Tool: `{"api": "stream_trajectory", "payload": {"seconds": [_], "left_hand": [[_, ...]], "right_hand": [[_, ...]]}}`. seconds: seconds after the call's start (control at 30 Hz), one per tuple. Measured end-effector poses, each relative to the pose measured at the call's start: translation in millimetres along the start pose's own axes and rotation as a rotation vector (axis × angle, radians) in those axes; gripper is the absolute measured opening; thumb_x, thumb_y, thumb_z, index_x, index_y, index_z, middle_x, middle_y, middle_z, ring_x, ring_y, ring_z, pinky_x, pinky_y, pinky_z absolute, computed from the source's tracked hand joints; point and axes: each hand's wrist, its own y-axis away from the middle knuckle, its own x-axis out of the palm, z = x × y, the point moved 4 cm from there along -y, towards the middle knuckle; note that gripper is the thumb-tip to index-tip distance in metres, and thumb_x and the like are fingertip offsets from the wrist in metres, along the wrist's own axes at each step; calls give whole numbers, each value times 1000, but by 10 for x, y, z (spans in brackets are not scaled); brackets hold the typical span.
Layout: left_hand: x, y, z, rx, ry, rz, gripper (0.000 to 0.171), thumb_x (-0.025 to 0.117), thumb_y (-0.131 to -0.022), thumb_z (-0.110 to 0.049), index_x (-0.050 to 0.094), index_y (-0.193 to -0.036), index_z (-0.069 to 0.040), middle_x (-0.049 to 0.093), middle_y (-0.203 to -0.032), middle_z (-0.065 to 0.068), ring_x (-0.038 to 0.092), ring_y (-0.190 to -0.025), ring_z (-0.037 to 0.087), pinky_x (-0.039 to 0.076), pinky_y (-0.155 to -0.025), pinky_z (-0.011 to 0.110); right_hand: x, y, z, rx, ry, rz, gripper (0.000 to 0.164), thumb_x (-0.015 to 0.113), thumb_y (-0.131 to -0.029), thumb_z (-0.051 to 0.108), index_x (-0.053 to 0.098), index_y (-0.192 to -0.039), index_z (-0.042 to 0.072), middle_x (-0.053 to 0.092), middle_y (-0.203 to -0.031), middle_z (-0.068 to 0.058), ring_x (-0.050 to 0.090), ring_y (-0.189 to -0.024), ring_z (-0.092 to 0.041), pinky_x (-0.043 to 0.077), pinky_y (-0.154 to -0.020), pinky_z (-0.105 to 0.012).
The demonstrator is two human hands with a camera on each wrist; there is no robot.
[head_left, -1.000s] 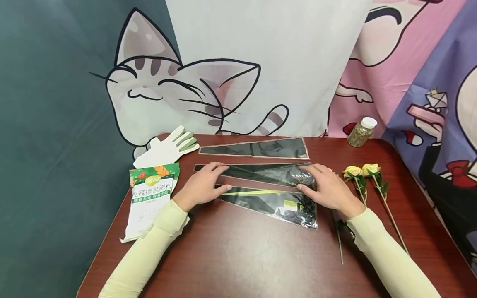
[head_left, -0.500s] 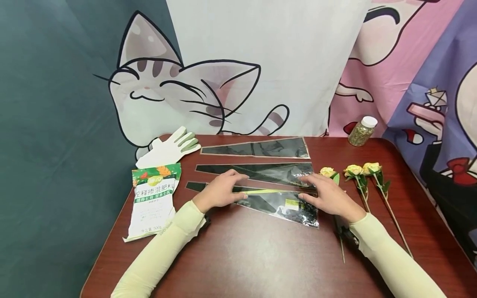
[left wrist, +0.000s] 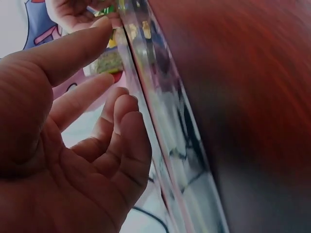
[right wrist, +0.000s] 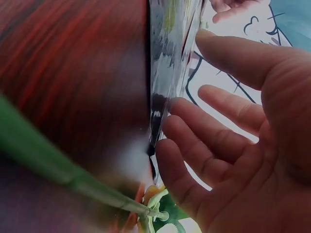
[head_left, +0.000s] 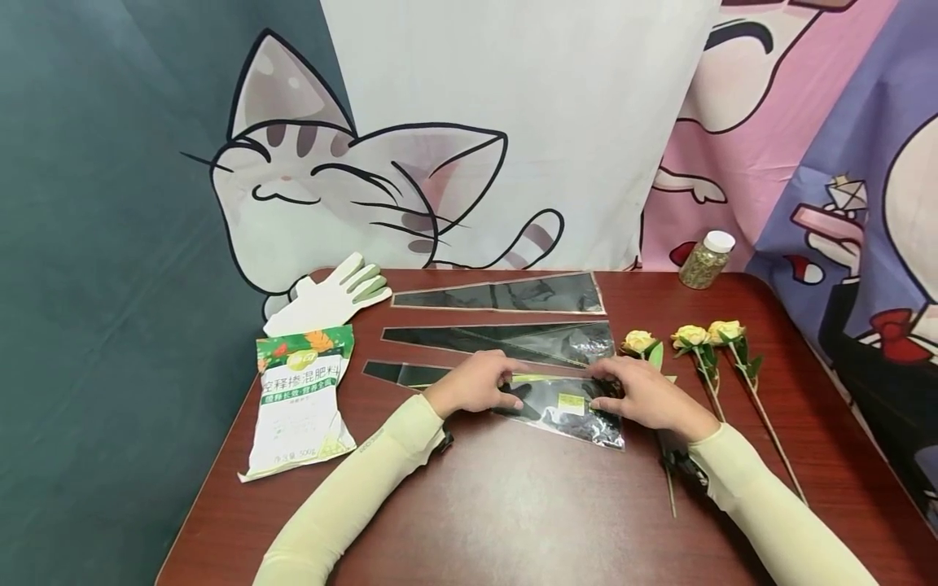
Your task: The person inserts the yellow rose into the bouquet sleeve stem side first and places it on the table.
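Observation:
Three tapered plastic sleeves lie in rows on the table. The nearest sleeve (head_left: pixel 545 419) is glossy and dark, with a yellow label (head_left: pixel 572 404) near its wide end. Over the middle of this sleeve is my left hand (head_left: pixel 476 382), fingers relaxed and slightly bent. My right hand (head_left: pixel 648 395) is at its wide right end, thumb straight and fingers loosely bent in the right wrist view. Both hands are at the sleeve's surface, and neither grips it; whether the fingertips touch it is hard to tell. The middle sleeve (head_left: pixel 506 338) and far sleeve (head_left: pixel 506 295) lie beyond.
A white fertilizer bag (head_left: pixel 300 407) and a white glove (head_left: pixel 326 297) lie on the left. Three yellow roses lie on the right, one rose (head_left: pixel 639 341) partly behind my right hand. A lidded jar (head_left: pixel 705 262) stands at the back right.
My left hand has moved right along the nearest sleeve, from its narrow part to its middle, uncovering the narrow end. My right hand has shifted slightly nearer, off the middle sleeve's end.

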Motion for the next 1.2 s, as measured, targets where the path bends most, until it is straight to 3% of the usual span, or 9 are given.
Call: {"api": "stream_trajectory", "payload": {"seconds": [0.27, 0.67, 0.83, 1.03, 1.2], "left_hand": [[125, -124, -28, -28, -17, 106, 58, 88, -89, -32, 68, -143, -28, 67, -94, -2, 51, -76, 10, 46, -73, 24], [179, -161, 3, -88, -1, 108, 57, 90, -87, -34, 70, -140, -35, 64, -91, -9, 52, -78, 8, 45, -70, 22], [177, -160, 0, -85, -3, 102, 57, 90, -87, -33, 70, -140, -35, 62, -88, -9, 51, -75, 9, 43, -68, 22], [168, -141, -7, -83, -18, 112, 59, 90, -87, -33, 68, -142, -36, 62, -86, -8, 49, -72, 10, 41, -65, 23], [165, -139, 7, -72, -15, 113, 61, 90, -87, -34, 68, -143, -35, 59, -86, -8, 48, -76, 10, 41, -68, 23]], "right_hand": [[47, -27, 21, -14, 26, 38, 54, 94, -81, 20, 72, -129, 11, 73, -122, -6, 67, -115, -27, 58, -97, -54], [14, -27, 20, 85, 20, 92, 59, 94, -81, 28, 69, -131, 9, 67, -103, -5, 63, -92, -19, 56, -78, -43], [26, -47, -9, 110, 29, 122, 55, 94, -81, 36, 71, -121, 6, 66, -99, -3, 62, -89, -17, 55, -75, -39], [18, -52, -11, 112, 48, 122, 37, 93, -81, 34, 69, -98, 12, 62, -91, 1, 53, -82, -13, 47, -70, -34], [-26, -35, -1, 73, 56, 85, 32, 89, -85, 30, 67, -99, 12, 66, -89, 3, 58, -81, -13, 51, -71, -38]]}}
